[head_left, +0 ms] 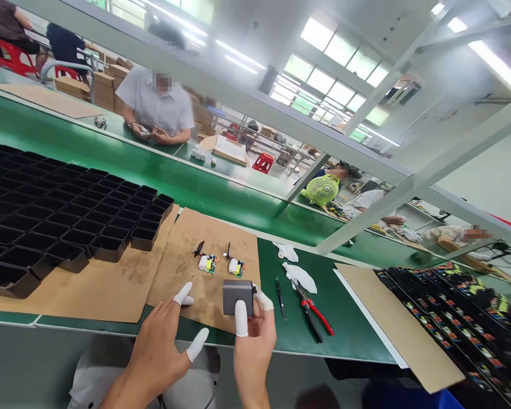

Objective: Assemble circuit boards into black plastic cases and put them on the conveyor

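Observation:
In my right hand (253,338) is a dark grey plastic box-shaped housing (233,296), held between thumb and fingers above the front edge of a cardboard sheet (208,230). My left hand (164,338) hovers to its left, thumb and fingers spread, with nothing between them. White finger cots cover several fingertips on both hands. Beyond the hands, two small circuit boards lie on the cardboard, a left board (207,263) and a right board (236,267). Each has a white block, a yellow part and a black piece attached by wires.
Black open cases (106,244) stand in rows at left. Tweezers (280,298), red-and-black pliers (311,312) and white cloth pieces (300,278) lie at right. Farther right are black trays of boards (460,318). A metal frame crosses ahead; a co-worker (155,108) sits opposite.

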Tool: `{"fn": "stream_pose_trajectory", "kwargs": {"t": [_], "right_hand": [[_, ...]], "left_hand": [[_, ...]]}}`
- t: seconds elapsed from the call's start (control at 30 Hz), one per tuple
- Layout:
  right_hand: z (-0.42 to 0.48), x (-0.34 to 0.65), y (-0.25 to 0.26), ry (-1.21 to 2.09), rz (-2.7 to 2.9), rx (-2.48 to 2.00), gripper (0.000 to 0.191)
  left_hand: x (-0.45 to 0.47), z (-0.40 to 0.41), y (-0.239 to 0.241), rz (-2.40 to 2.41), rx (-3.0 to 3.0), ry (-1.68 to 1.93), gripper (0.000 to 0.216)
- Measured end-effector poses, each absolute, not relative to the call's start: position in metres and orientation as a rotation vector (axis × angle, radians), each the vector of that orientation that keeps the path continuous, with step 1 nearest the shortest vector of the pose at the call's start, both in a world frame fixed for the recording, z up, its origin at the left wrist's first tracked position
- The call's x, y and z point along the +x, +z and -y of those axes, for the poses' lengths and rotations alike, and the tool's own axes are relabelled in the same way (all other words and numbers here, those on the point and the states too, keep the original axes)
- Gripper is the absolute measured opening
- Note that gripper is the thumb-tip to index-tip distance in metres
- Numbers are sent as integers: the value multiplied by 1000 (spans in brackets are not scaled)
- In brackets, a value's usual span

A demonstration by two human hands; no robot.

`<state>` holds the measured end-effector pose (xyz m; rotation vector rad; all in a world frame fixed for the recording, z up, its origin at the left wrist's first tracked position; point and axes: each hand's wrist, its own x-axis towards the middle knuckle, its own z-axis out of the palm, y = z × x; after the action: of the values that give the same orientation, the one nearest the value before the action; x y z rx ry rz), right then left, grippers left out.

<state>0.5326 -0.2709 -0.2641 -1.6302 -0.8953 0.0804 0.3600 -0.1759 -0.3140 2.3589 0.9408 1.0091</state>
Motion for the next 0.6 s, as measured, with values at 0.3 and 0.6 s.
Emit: {"fn": "stream_pose_trajectory", "kwargs": {"t": [0.3,0.6], "right_hand": [[274,546,-285,-222,1239,-1850,34],[271,542,-293,-409,1335,-1839,28]], "left_hand": [[360,176,-313,-907,2361,1096,44],[356,174,-318,-836,2393,1103,47]]}}
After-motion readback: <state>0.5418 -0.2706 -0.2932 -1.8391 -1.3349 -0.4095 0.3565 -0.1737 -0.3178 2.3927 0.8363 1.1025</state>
